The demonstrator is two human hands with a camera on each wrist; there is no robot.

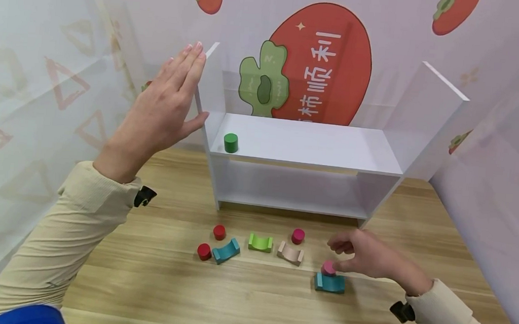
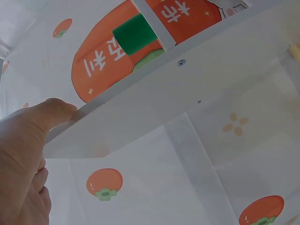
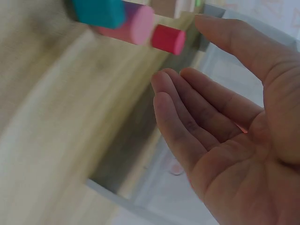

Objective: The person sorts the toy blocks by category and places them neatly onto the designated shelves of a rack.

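A white shelf unit stands on the table. Against its left side panel lies my left hand, fingers straight and thumb at the panel's front edge. A green cylinder sits at the left end of the upper shelf. My right hand hovers at the right, its fingers loosely bent and nothing between them in the right wrist view. Nearest to it is a pink cylinder, which the thumb overlaps in the head view. In front of that cylinder lies a teal block with a curved hollow.
Before the shelf lie two red cylinders, another teal hollowed block, a lime green one, a beige one and a deeper pink cylinder. Printed cloth hangs around the wooden table.
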